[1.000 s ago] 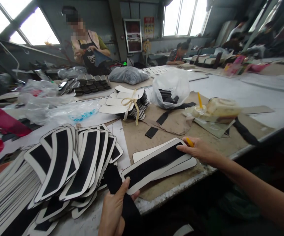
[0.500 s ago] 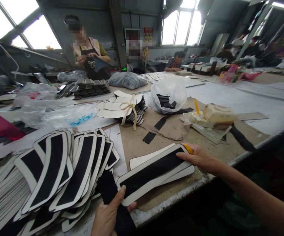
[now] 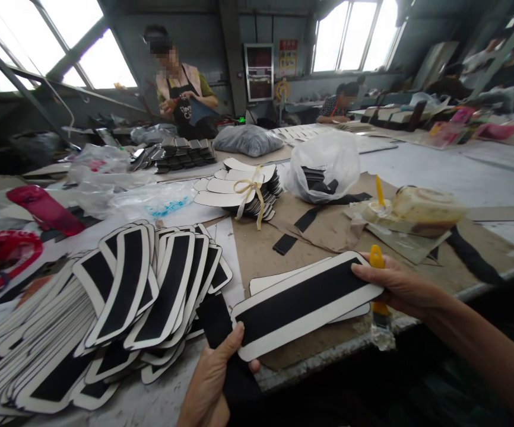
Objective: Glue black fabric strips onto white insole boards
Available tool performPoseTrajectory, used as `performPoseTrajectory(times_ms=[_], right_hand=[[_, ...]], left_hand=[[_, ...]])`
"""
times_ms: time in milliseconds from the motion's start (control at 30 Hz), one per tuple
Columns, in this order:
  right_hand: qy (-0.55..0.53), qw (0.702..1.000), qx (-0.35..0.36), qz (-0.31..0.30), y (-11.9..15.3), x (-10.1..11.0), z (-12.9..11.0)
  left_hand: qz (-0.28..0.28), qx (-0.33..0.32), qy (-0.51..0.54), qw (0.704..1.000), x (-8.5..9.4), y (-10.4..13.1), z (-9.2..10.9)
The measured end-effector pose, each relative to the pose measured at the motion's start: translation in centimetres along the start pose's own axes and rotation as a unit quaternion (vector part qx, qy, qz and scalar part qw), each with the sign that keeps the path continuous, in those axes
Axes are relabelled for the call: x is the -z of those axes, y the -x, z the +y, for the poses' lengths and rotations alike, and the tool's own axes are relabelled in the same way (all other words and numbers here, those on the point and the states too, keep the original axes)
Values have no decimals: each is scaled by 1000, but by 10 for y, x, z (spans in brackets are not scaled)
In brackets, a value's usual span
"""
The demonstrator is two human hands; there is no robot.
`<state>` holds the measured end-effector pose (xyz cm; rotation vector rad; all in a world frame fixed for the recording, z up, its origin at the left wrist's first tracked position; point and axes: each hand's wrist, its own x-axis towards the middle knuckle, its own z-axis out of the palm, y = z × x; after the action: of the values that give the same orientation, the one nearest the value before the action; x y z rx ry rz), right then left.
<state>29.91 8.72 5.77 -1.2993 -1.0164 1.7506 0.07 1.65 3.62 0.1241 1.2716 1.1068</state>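
Note:
A curved white panel with a black strip down its middle [image 3: 304, 302] is stretched between my hands, tilted up at its right end. My left hand [image 3: 212, 379] pinches its left end, thumb on top. A loose black fabric band [image 3: 215, 320] runs behind that hand and emerges below it. My right hand [image 3: 399, 281] grips the right end, and also has a yellow-handled brush [image 3: 378, 305] hanging bristles down, coated with something whitish. Beneath the held panel, another white panel [image 3: 284, 276] lies on the brown board. To the left, similar panels are fanned out in a stack [image 3: 161, 296].
Beyond stand a tied bundle of white pieces [image 3: 228, 187], a plastic bag with black strips [image 3: 323, 169] and a glue-stained container [image 3: 430, 204]. The table edge [image 3: 466, 290] runs along the right. A co-worker [image 3: 183, 89] stands across the table.
The view has turned left, so things appear further right. The held panel's right end has risen slightly, and the brush in my right hand now shows in full, hanging down.

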Motion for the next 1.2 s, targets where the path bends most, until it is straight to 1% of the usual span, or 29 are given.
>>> performPoseTrajectory(times_ms=[67,133,200,300,367,567,767,867,933,1033,1133,1200], right_hand=[[-11,1000,-3,16,0,0,0],[23,999,6,39,-2,-1,0],[101,992,30,67,-5,-3,0],[241,961,83,109,-9,-6,0],[293,944,101,115,-11,-8,0],[336,930,132,74,-12,-10,0],[357,921,143,58,-12,-12,-2],[379,909,163,60,-13,-11,-1],[387,903,176,60,-14,-10,0],[381,906,179,47,-14,-8,0],[357,919,167,23,-13,-5,0],[345,925,158,14,-12,-4,-1]], left_hand=[[1,-4,-5,1000,0,-2,-1],[9,-30,-15,999,-2,-3,-1],[19,-58,-26,998,-6,-2,0],[35,-85,-38,995,-12,-1,0],[42,-96,-45,993,-14,0,0],[66,-120,-62,989,-11,-3,-2],[77,-127,-75,986,-8,-5,-4],[74,-137,-91,984,-7,-5,-4],[70,-132,-92,985,-7,-5,-4],[80,-132,-84,985,-8,-5,-2],[93,-133,-88,983,-8,-5,-1],[87,-126,-91,984,-8,-4,0]])
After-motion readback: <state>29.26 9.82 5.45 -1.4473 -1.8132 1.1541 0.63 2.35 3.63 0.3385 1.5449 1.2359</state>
